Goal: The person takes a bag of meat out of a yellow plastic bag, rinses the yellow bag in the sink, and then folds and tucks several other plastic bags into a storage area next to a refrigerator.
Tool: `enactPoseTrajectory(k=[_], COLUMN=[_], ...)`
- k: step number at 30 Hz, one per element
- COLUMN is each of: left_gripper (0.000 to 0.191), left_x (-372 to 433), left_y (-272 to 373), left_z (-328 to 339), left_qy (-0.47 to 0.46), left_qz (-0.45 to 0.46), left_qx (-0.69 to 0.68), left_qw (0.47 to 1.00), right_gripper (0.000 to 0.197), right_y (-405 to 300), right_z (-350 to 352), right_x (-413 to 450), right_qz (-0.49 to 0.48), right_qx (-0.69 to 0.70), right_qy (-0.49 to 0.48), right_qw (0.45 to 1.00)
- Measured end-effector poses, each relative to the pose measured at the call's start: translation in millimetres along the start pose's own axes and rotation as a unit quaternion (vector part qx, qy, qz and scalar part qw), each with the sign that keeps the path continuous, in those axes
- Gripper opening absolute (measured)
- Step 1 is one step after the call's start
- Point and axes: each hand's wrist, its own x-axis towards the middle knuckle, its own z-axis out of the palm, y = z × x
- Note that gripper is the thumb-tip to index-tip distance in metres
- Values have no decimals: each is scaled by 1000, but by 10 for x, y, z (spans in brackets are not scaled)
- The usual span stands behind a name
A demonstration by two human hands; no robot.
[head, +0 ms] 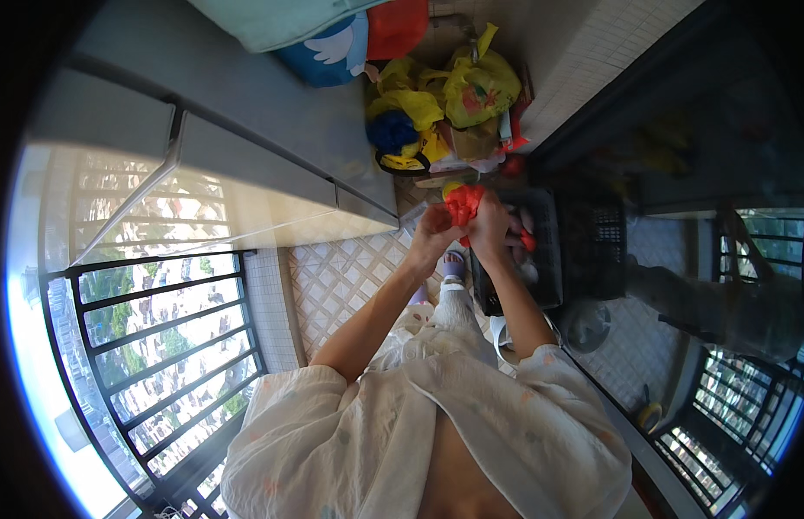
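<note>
A crumpled red plastic bag (pixel 462 204) is gathered between my two hands at chest height. My left hand (pixel 435 235) pinches its left side and lower part. My right hand (pixel 489 224) grips it from the right, fingers wrapped towards the bag. Below and to the right, partly behind my right forearm, stands a black plastic crate (pixel 551 259). Inside it lie some pinkish-brown items, which I cannot identify, and a small piece of red plastic (pixel 527 241).
Yellow plastic bags (pixel 483 87) and a dark blue bundle (pixel 392 132) are heaped at the far end. A pale cabinet (pixel 259 175) lines the left, above a barred window (pixel 175 337). A dark reflective glass panel (pixel 694 181) is on the right. Diamond-patterned tiles (pixel 337 279) cover the floor.
</note>
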Motion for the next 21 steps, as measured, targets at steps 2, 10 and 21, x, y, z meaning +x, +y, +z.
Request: enactPoseTrajectory(k=[2, 10, 21], left_gripper=[42, 32, 23], left_x=[192, 1103, 3094], left_y=[-55, -297, -272], left_z=[-65, -1258, -2097], left_qy=[21, 301, 269], left_qz=[-9, 133, 181], left_qx=[-34, 367, 674], left_qw=[999, 870, 664], right_gripper=[36, 16, 36], right_y=[289, 1141, 1249], right_z=[180, 1229, 2789], right_x=[164, 1024, 2286], right_qz=[70, 255, -330], right_qx=[182, 520, -185], right_qy=[-114, -281, 1], right_qw=[974, 765, 926])
